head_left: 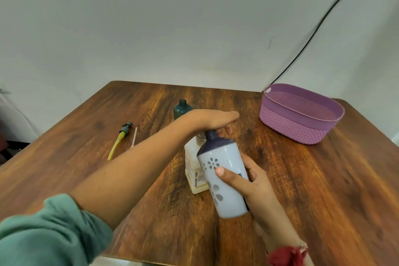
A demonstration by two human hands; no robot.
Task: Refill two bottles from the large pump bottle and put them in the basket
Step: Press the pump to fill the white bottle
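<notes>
The wooden table (86, 157) is carrying every part; the purple basket (289, 125) is sitting at its far right corner, well apart from both hands, and neither bottle is lying in it yet; the large pump bottle (194, 170) is standing upright near the table's middle, and the step in hand appears to be the filling of the first small bottle

The left hand (211, 121) is lying palm down on the pump top with its fingers mostly straight, pressing and gripping nothing; the right hand (259, 183) is wrapping thumb and fingers round the lower body of the white flower-patterned bottle (224, 153), which is leaning against the pump bottle's right side, tilted, with its dark neck (210, 135) pointing up under the left palm; the spout itself is hiding behind that neck, so whether the two are lining up cannot be told

To do the step well, the operator should be keeping the neck directly under the spout, pressing slowly and straight down, and steadying the white bottle so nothing is running down its outside; the grip is sitting low, well apart from the neck, so any wobble is showing most at the opening

The teal bottle (182, 109) is standing uncapped just behind the left wrist; its pump head (126, 129) and a thin tube (134, 137) are lying at the left
</notes>
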